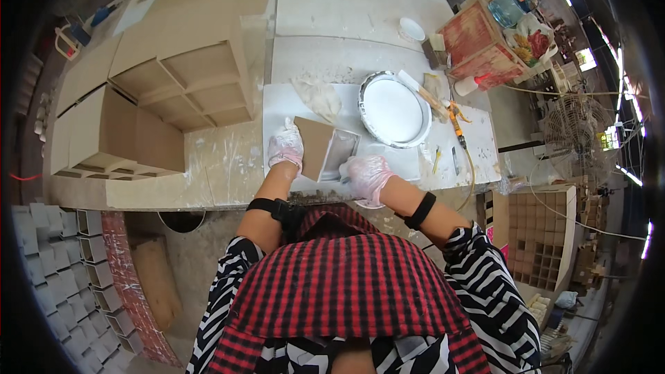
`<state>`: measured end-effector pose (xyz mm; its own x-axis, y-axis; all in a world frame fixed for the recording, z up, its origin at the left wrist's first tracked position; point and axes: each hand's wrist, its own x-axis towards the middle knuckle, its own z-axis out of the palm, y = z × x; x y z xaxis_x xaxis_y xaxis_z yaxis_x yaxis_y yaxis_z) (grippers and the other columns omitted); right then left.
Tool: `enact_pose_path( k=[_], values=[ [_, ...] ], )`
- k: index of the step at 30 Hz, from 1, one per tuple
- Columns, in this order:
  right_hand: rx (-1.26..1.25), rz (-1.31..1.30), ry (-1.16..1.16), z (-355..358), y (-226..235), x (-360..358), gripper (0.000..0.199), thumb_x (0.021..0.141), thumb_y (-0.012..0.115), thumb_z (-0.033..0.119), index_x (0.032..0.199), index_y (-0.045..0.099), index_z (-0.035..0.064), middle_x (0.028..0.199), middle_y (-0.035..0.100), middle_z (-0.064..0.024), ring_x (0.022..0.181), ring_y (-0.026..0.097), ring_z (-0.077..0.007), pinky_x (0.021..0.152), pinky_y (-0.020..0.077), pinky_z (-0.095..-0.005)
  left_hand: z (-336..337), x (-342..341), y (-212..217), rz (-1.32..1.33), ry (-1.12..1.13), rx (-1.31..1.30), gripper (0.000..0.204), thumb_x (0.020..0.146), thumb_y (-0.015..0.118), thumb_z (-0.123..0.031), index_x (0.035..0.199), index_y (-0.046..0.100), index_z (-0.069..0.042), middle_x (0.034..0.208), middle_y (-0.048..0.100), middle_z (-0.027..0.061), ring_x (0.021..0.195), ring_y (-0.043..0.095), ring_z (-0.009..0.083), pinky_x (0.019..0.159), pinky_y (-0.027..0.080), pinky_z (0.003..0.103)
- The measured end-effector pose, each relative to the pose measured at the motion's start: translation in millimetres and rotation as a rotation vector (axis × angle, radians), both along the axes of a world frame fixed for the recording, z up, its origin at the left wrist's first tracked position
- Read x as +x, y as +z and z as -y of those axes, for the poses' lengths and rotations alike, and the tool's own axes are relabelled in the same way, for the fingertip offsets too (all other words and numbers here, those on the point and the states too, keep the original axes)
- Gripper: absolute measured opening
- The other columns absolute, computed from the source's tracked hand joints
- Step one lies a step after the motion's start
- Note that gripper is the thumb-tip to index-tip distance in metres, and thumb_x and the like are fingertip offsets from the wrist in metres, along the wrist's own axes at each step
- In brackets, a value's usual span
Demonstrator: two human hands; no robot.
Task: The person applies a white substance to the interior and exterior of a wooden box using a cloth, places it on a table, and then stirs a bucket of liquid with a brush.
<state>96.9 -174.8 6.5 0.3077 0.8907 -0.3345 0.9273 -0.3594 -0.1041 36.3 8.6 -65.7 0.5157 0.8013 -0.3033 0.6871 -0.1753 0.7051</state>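
Note:
A small brown box point(315, 145), its open side pale inside, is tilted on the white-smeared board in front of me. My left hand point(285, 144), in a thin paint-stained glove, grips its left side. At the box's lower right edge, my right hand point(370, 174), gloved too, has its fingers closed; what they hold is hidden. Just beyond it stands a round tub of white paint point(395, 109), with smears round its rim. A wide brush point(421, 93) rests across the tub's right edge. Behind the box lies a crumpled translucent sheet point(317, 97).
Brown compartment boxes point(187, 76) stack at the left. An orange air gun point(457, 125) with a hose lies right of the tub, near a yellow pen-like tool point(437, 159). Farther back are a white bowl point(411, 30) and a worn red crate point(481, 45).

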Motion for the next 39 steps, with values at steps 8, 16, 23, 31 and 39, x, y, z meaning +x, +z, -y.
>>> enact_pose_path(
  k=[8,16,23,31,39],
  values=[
    [-0.062,0.17,0.144,-5,-9,-6,0.011,0.069,0.058,0.01,0.076,0.066,0.0062,0.074,0.064,-0.0122,0.075,0.064,-0.0262,0.065,0.0499,-0.035,2,1,-10,0.102,0.074,-0.006,0.056,0.093,0.026,-0.04,0.086,0.064,0.001,0.088,0.06,0.0266,0.089,0.055,0.0429,0.076,0.043,0.048],
    [0.267,-0.539,-0.514,-6,33,33,0.021,0.078,0.061,0.022,0.094,0.063,0.0087,0.081,0.064,-0.0093,0.072,0.06,-0.0184,0.068,0.0483,-0.0305,-7,-8,-19,0.095,0.174,-0.017,0.061,0.092,0.03,-0.048,0.089,0.064,0.003,0.086,0.061,0.0255,0.088,0.057,0.0411,0.074,0.044,0.047],
    [0.695,-0.923,-0.413,-16,8,3,0.029,0.074,0.07,0.016,0.1,0.059,0.0109,0.084,0.06,-0.006,0.076,0.058,-0.0158,0.069,0.0477,-0.0291,-22,-14,-40,0.014,0.159,0.023,0.059,0.093,0.031,-0.044,0.085,0.064,0.004,0.083,0.061,0.0261,0.086,0.057,0.0418,0.07,0.045,0.045],
    [0.497,-0.127,-0.07,-47,-8,19,0.026,0.071,0.066,0.008,0.095,0.061,0.0195,0.085,0.057,-0.0077,0.087,0.055,-0.0265,0.079,0.0433,-0.037,-44,-14,-92,-0.034,0.044,0.092,0.06,0.094,0.029,-0.044,0.086,0.063,0.004,0.081,0.062,0.0246,0.084,0.058,0.0417,0.069,0.045,0.045],
    [0.4,-0.336,0.25,-64,1,11,0.026,0.071,0.063,0.008,0.092,0.062,0.0217,0.082,0.055,-0.0058,0.086,0.055,-0.0272,0.077,0.0445,-0.0381,-62,-21,-125,-0.003,0.136,-0.155,0.065,0.091,0.029,-0.052,0.097,0.062,0.004,0.09,0.062,0.0253,0.092,0.059,0.0384,0.077,0.044,0.044]
  ],
)
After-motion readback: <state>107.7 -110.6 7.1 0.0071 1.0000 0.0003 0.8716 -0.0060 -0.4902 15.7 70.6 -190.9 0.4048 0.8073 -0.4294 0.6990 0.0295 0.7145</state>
